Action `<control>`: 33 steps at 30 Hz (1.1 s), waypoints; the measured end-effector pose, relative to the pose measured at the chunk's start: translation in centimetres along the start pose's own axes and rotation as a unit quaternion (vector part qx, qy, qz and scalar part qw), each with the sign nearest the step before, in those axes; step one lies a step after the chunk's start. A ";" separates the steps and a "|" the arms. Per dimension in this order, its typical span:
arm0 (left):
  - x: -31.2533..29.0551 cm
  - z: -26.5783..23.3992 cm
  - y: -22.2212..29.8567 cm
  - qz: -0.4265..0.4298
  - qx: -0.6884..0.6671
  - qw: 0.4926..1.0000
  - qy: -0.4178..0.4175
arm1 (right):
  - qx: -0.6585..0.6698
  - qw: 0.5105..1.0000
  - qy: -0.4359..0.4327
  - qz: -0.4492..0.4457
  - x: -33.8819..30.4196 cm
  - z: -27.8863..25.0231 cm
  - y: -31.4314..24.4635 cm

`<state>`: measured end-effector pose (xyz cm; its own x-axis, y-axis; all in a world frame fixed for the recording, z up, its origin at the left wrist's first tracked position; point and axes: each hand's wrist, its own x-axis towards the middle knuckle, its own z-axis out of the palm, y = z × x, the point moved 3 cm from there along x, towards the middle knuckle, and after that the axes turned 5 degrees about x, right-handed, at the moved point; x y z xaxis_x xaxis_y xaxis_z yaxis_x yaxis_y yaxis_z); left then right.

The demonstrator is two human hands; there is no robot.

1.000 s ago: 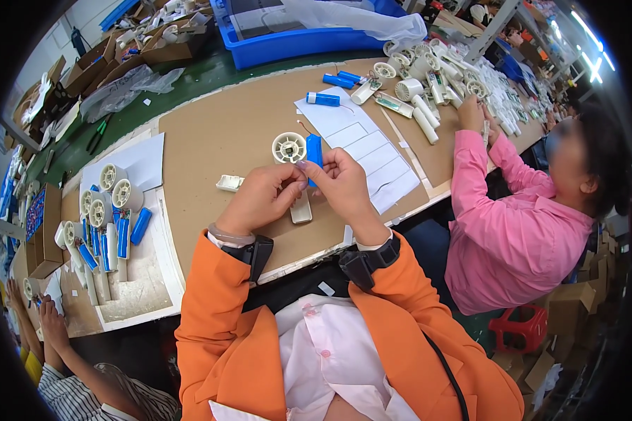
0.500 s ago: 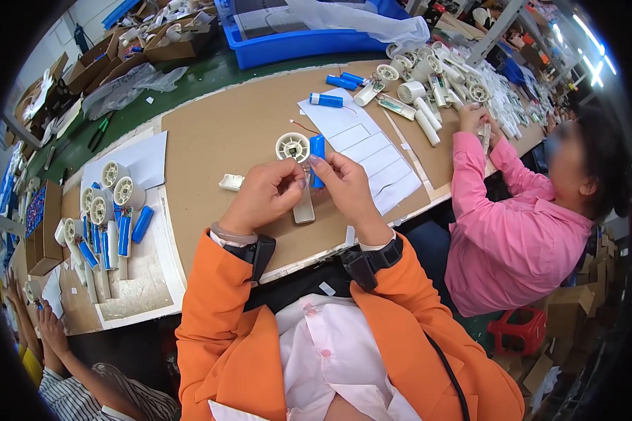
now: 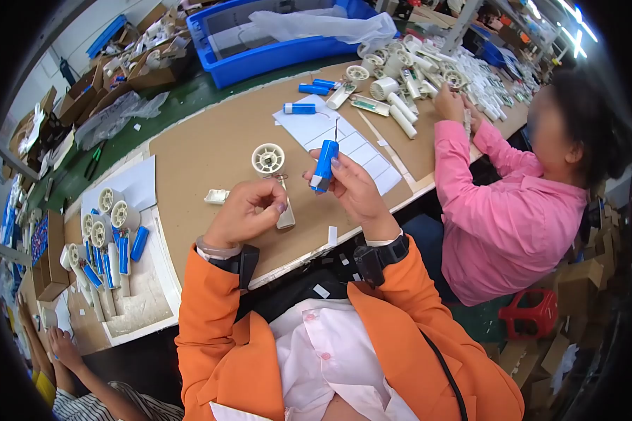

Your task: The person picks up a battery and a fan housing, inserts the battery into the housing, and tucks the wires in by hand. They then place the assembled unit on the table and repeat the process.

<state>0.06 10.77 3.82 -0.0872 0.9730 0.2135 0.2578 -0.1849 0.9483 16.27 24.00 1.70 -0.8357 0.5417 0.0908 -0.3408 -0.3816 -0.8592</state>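
My right hand [image 3: 354,193] grips a blue cylindrical battery [image 3: 324,166], tilted, with a thin dark wire rising from its top end and a whitish patch near its lower end. To its left, my left hand [image 3: 244,214] is closed, thumb and forefinger pressed together; whatever it may pinch is hidden. Just beyond that hand lies a white plastic housing with a round, spoked head [image 3: 267,160]. Its long handle part [image 3: 286,214] reaches toward me, partly behind my left fingers, with thin wires near the joint. A small white plastic cover [image 3: 216,196] rests left of the head.
Several housings with blue batteries [image 3: 124,249] stand at the left. A white sheet [image 3: 361,151] lies at centre right, another battery [image 3: 299,109] on it. Beyond are piled white parts [image 3: 400,84] and a blue bin [image 3: 260,64]. A co-worker in pink [image 3: 498,217] sits at the right.
My right hand has lifted the battery off the housing and turned it, so its wire now points up. My hands have drawn apart. The whole view has shifted slightly.
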 end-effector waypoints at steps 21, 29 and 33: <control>-3.5 5.3 3.1 0.070 0.221 0.973 -0.007 | -0.132 0.990 -0.022 -0.033 -3.9 -0.1 -0.7; -1.6 5.5 3.1 -0.040 0.030 0.978 0.201 | -0.362 0.927 0.061 -0.074 -5.7 4.3 -1.6; -1.7 5.1 1.8 -0.083 -0.053 0.983 0.155 | -0.486 0.860 0.048 -0.152 -5.6 4.1 -3.0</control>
<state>5.59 9.49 3.98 -0.4138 0.9049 0.0993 0.1152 -0.0562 0.9917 20.19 19.08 5.78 -0.7166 0.5821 0.3844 0.0212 0.5689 -0.8221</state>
